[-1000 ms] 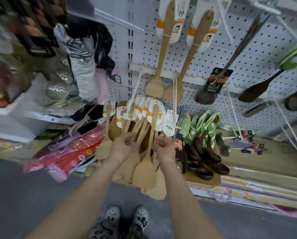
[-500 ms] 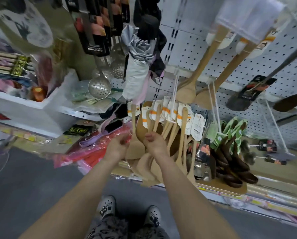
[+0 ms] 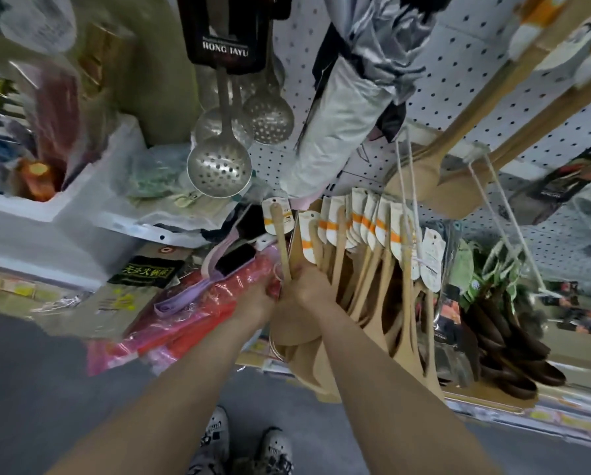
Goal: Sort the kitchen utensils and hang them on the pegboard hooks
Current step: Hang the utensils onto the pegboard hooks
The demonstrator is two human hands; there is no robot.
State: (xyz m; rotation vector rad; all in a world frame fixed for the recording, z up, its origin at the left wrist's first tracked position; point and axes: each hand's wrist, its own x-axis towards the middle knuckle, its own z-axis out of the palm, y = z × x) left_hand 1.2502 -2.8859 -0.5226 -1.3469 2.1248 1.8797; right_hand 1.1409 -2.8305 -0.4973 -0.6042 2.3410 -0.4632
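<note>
- The wooden spatula (image 3: 281, 250) I am sorting stands upright just left of the view's centre. Its carded handle points to 12 o'clock and its blade hangs toward 6 o'clock, below my knuckles.
- My right hand (image 3: 308, 290) has its fingers curled round the handle, low down near the blade.
- My left hand (image 3: 257, 299) meets it from 9 o'clock and reaches the same handle. Blur and the angle hide those fingers, so I cannot tell whether they pinch it or only steady it.
- At 3 o'clock, touching my right hand, hangs the bunch of matching spatulas (image 3: 373, 269), with orange-striped cards at the top.
- Further toward 4 o'clock is a cluster of dark wooden spoons (image 3: 508, 341).
- At 11 o'clock, perforated metal skimmers (image 3: 218, 164) hang against the pegboard (image 3: 289, 156).
- Red packets (image 3: 198, 317) lie at 8 o'clock, and my shoes (image 3: 215, 440) are at 6 o'clock.
- I judge the step to be separating this one spatula from its fellows, with the hanging not yet done.
- Next, I should lift it toward 1 o'clock, find the hole in its card, and thread that onto a hook alongside the matching ones.
</note>
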